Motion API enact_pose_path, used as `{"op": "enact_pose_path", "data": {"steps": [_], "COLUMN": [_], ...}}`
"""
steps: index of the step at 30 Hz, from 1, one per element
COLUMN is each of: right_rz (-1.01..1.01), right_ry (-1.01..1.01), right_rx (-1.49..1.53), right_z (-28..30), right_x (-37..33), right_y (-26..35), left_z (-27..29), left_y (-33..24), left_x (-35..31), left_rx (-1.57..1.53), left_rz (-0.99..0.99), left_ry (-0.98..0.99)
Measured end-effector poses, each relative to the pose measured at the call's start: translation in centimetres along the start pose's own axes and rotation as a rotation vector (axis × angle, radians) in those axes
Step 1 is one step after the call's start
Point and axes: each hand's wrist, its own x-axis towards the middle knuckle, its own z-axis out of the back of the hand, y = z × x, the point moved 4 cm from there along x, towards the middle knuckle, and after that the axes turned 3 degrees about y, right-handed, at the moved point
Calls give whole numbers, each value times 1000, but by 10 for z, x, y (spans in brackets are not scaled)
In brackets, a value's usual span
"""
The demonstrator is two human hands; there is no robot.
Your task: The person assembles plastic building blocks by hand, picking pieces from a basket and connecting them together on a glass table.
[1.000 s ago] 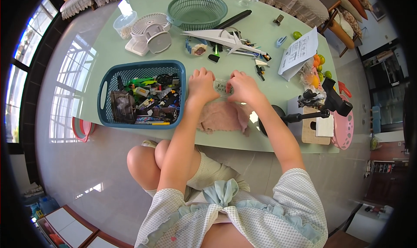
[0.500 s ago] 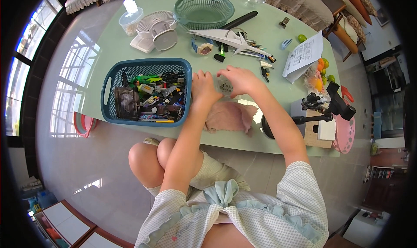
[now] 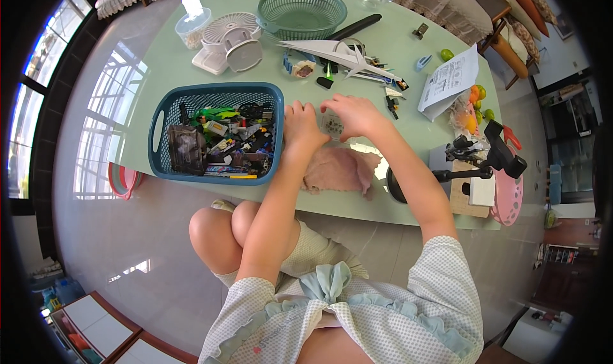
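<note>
A small clear plastic case with little dark bits in it is between my hands over the table. My right hand is closed on its right side, thumb below and fingers curled over the top. My left hand is beside the right wall of the blue basket; its fingers are bent and slightly apart, its thumb reaching toward the case. Whether that thumb touches the case I cannot tell. Just below the hands lies a crumpled pink cloth. Loose toy bricks and dark parts fill the basket.
Behind my hands are a white toy plane, a white fan and a green basket. A paper sheet and fruit are at the right. A black stand rises near my right forearm.
The view has shifted very slightly. Both hands stay in nearly the same place, and the clear case remains in my right hand.
</note>
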Motion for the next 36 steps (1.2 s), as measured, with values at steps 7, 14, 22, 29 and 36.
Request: {"op": "enact_pose_path", "data": {"steps": [7,14,22,29,36], "right_rz": [9,87,-5,168,180], "right_ry": [-2,-141,-233,-429,-471], "right_rx": [2,58,155,61,37], "right_z": [-1,-7,-25,-49,-68], "right_x": [0,-12,-42,-60,-91], "right_y": [-2,-5,-7,-15,-6], "left_z": [-1,6,-3,9,22], "left_y": [0,-4,-9,7,6], "left_x": [0,-11,-75,-104,-117], "left_rx": [-1,14,-42,-174,-163], "left_rz": [-18,-73,-254,-100,-159], "left_ry": [-12,-39,-28,-83,-431]}}
